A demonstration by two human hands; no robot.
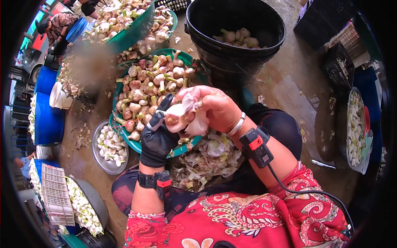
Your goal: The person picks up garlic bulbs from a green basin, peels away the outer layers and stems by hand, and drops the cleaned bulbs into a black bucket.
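Observation:
My left hand (158, 139), in a black glove with a grey thumb, is closed around a garlic bulb (175, 117) whose cut root end faces up. My bare right hand (219, 108) pinches the loose outer garlic skin (197, 123), which hangs pale and torn beside the bulb. Just beyond both hands stands a green basin (118, 93) heaped with unpeeled garlic bulbs (142, 89) on short stems. Below my hands, a pile of papery peelings (211, 159) lies between my legs. The right palm is partly hidden by the skin.
A black bucket (231, 62) with some peeled bulbs stands ahead. On the left, a metal bowl (99, 153) holds white cloves. More garlic fills another green basin (134, 27). Blue tubs (49, 120) line the far left; another person (62, 27) works there. A cable (314, 192) runs from my right wrist.

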